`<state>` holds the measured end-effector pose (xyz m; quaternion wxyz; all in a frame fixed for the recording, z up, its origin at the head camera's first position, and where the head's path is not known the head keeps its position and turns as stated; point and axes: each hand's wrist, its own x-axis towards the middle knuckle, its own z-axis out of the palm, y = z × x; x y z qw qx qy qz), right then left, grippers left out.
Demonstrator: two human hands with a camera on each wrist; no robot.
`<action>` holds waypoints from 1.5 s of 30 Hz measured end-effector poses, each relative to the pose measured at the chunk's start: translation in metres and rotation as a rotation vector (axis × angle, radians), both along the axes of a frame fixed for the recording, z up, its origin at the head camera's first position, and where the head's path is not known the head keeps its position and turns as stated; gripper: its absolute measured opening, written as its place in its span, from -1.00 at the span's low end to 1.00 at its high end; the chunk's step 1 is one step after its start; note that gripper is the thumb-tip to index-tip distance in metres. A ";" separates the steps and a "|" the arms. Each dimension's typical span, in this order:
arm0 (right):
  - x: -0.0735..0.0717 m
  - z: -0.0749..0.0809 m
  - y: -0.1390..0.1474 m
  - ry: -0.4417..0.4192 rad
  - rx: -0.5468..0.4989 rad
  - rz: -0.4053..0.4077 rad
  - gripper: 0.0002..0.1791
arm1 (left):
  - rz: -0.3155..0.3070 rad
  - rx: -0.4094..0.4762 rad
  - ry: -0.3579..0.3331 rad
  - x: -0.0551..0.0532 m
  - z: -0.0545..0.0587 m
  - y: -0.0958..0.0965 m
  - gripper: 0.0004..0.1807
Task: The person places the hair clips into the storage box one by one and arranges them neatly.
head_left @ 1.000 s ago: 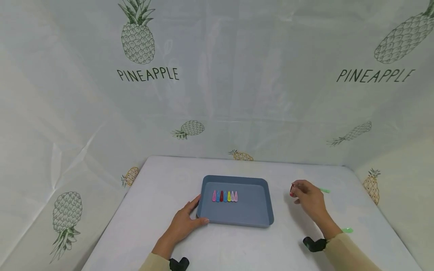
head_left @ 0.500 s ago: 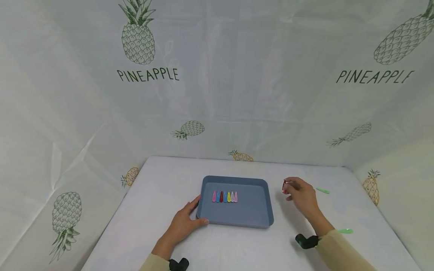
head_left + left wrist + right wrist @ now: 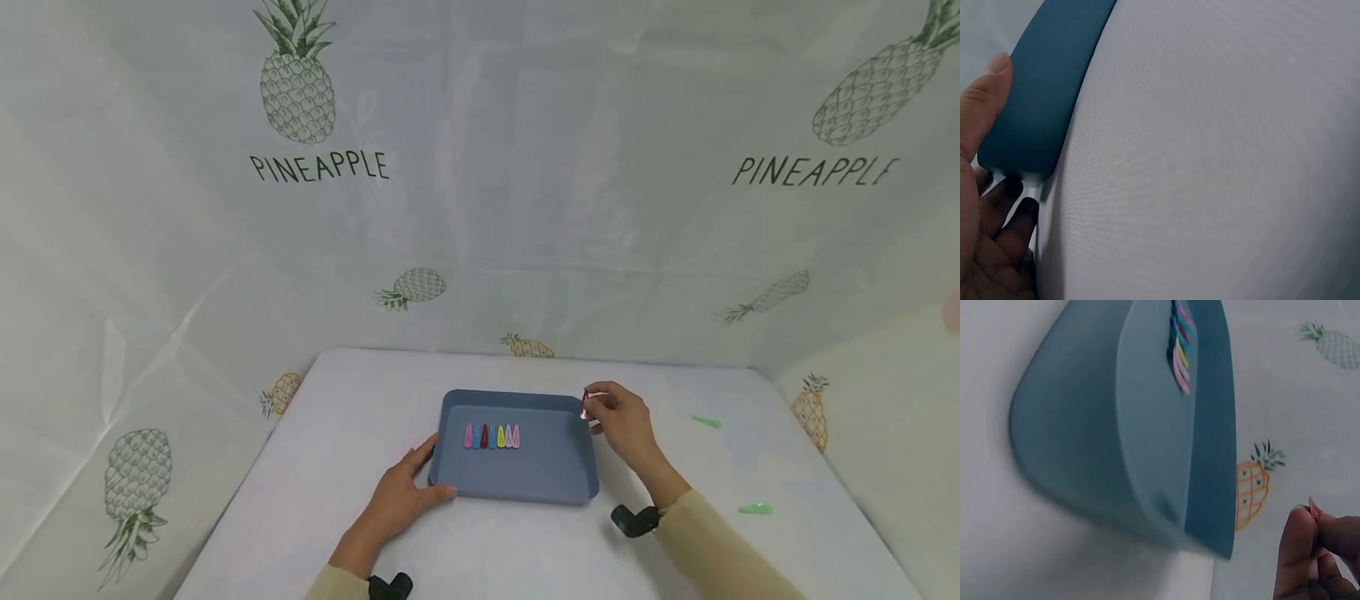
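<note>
My left hand [image 3: 403, 500] holds the near left corner of a blue-grey tray [image 3: 551, 467], thumb [image 3: 988, 94] against the front wall and fingers at the left side. Inside the tray, left of its middle, several snap hair clips [image 3: 501, 437] in pink, blue, red and yellow lie side by side in a row. My right hand [image 3: 622, 423] pinches a red snap hair clip [image 3: 584, 406] between thumb and fingertips, over the tray's far right corner in the head view. In the right wrist view only the tip of that clip [image 3: 1314, 507] shows above the fingers.
Two green hair clips lie on the white table right of the tray: one clip [image 3: 707, 422] farther back, another clip [image 3: 755, 508] nearer the front. A pineapple-print curtain [image 3: 480, 208] hangs behind the table [image 3: 360, 400] and along its sides.
My right hand has moved left with the red hair clip, from the table right of the tray to the tray's far right corner. The left hand keeps its place on the tray.
</note>
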<state>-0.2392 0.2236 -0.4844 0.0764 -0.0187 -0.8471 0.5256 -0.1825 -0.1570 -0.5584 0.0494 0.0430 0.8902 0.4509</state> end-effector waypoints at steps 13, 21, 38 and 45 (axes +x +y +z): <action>-0.006 -0.015 -0.054 -0.033 -0.024 0.024 -0.79 | 0.001 0.010 0.000 0.002 0.001 -0.001 0.07; -0.010 -0.023 -0.069 -0.027 -0.020 0.061 -0.76 | -0.007 0.001 0.008 -0.001 0.000 -0.001 0.08; -0.015 -0.041 -0.075 -0.054 0.091 0.068 -0.82 | 0.008 0.007 -0.004 -0.002 -0.002 -0.001 0.10; -0.013 -0.045 -0.076 -0.035 0.164 0.080 -0.85 | 0.010 0.007 -0.002 -0.002 -0.002 -0.002 0.10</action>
